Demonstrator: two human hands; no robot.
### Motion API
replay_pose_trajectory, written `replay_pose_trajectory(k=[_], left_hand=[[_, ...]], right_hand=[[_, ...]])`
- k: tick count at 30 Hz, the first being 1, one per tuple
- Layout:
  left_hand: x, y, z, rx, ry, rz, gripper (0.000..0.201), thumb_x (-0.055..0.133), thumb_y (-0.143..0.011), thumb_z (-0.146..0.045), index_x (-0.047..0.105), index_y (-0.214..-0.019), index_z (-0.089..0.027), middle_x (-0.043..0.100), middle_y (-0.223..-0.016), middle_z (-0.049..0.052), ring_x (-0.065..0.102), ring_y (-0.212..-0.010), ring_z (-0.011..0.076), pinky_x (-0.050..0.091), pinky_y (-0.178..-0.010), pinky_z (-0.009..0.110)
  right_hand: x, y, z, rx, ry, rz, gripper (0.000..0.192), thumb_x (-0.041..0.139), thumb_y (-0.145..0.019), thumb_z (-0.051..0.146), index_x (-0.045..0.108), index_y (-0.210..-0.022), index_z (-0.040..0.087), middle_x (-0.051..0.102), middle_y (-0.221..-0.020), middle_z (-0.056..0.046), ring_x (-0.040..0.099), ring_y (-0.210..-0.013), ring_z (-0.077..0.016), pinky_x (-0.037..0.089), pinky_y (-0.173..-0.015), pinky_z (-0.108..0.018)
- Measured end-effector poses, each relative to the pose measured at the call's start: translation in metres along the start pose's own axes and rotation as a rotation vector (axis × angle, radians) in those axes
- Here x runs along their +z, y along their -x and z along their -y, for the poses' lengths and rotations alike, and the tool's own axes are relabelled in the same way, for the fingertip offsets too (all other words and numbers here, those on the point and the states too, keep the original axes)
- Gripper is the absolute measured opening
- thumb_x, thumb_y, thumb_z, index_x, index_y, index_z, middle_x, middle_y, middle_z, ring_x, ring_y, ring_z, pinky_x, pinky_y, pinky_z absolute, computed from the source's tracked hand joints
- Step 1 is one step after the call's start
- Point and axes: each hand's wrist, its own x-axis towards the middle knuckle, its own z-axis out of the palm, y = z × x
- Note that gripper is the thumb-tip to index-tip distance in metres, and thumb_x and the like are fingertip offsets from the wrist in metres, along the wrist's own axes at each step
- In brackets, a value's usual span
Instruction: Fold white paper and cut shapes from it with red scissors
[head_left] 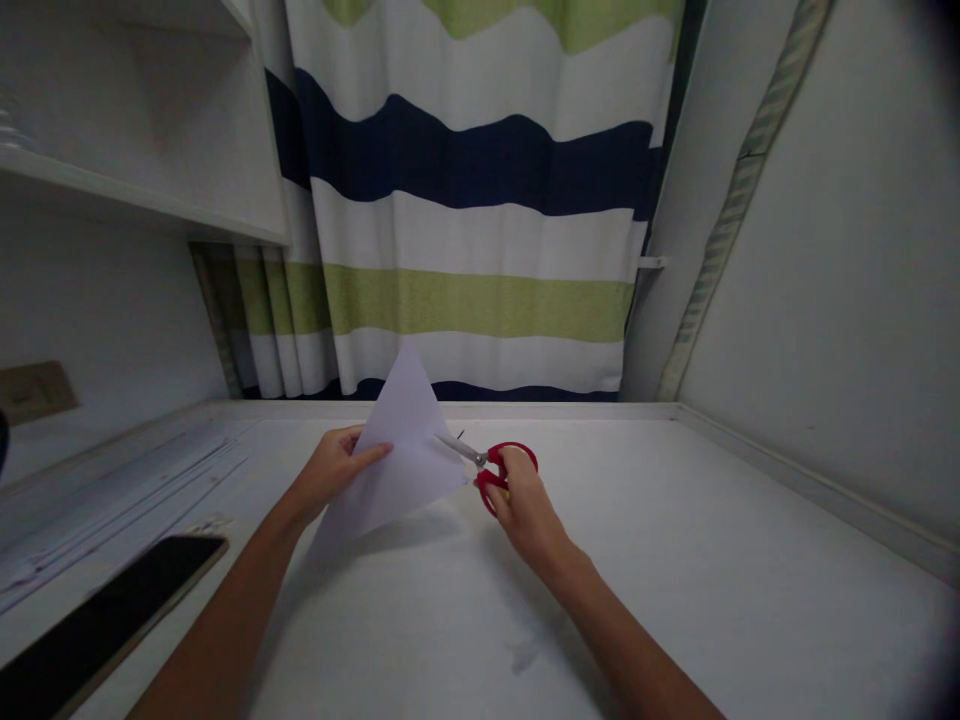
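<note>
My left hand (341,468) grips a white sheet of paper (405,455) by its left side, thumb on the near face and the other fingers behind it. The sheet is held up at a slant above the table, one corner pointing upward. In my right hand (521,505) is a pair of scissors (480,459) with red handles, fingers through the loops. Its blades are spread at the paper's right edge, one lying across the near face and the other tip showing beyond the edge.
A dark flat phone-like device (112,620) lies on the white table (720,560) at the left, beside a stack of papers or clear sheets (135,515). A striped curtain (480,235) hangs behind the table. A shelf (142,205) juts out at the upper left.
</note>
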Motion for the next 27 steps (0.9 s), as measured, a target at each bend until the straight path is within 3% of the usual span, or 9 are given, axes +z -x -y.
replay_pose_trajectory(k=[5, 10, 20, 24, 27], left_hand=[[-0.001, 0.0, 0.0, 0.004, 0.011, -0.028, 0.034, 0.059, -0.062, -0.037, 0.06, -0.087, -0.015, 0.065, -0.087, 0.005, 0.06, -0.071, 0.0199, 0.048, -0.06, 0.028], [0.0, 0.001, -0.002, -0.001, 0.008, -0.057, 0.035, 0.059, -0.061, -0.037, 0.06, -0.086, -0.013, 0.065, -0.087, 0.007, 0.06, -0.072, 0.0213, 0.048, -0.06, 0.029], [-0.001, 0.004, -0.007, 0.023, 0.038, -0.053, 0.033, 0.061, -0.059, -0.038, 0.062, -0.083, -0.015, 0.066, -0.084, 0.005, 0.06, -0.071, 0.0211, 0.048, -0.061, 0.03], [-0.002, 0.004, -0.007, 0.014, 0.058, -0.046, 0.035, 0.061, -0.059, -0.037, 0.061, -0.085, -0.014, 0.065, -0.086, 0.006, 0.06, -0.073, 0.0214, 0.048, -0.063, 0.031], [-0.003, 0.003, -0.005, 0.005, 0.157, 0.036, 0.034, 0.062, -0.06, -0.033, 0.059, -0.088, -0.014, 0.065, -0.087, 0.006, 0.06, -0.074, 0.0202, 0.047, -0.066, 0.031]], right_hand=[[0.0, -0.005, -0.002, 0.162, -0.216, -0.145, 0.01, 0.047, -0.071, 0.022, 0.041, -0.078, 0.017, 0.05, -0.068, -0.002, 0.048, -0.06, -0.0137, 0.039, -0.058, -0.027], [-0.002, -0.011, -0.008, 0.348, -0.428, -0.22, 0.023, 0.05, -0.069, 0.038, 0.041, -0.066, 0.017, 0.037, -0.054, 0.005, 0.037, -0.048, -0.0083, 0.034, -0.047, -0.021], [0.004, -0.008, -0.018, 0.4, -0.385, -0.022, 0.027, 0.052, -0.066, 0.041, 0.047, -0.074, 0.016, 0.047, -0.058, 0.002, 0.042, -0.048, -0.0099, 0.034, -0.046, -0.022], [0.002, -0.006, -0.015, 0.369, -0.355, 0.167, 0.027, 0.053, -0.065, 0.041, 0.048, -0.065, 0.015, 0.043, -0.053, 0.004, 0.038, -0.048, -0.0083, 0.032, -0.046, -0.021], [-0.004, -0.007, -0.008, 0.387, -0.438, 0.206, 0.028, 0.054, -0.065, 0.041, 0.048, -0.06, 0.014, 0.041, -0.051, 0.004, 0.036, -0.047, -0.0074, 0.03, -0.045, -0.021]])
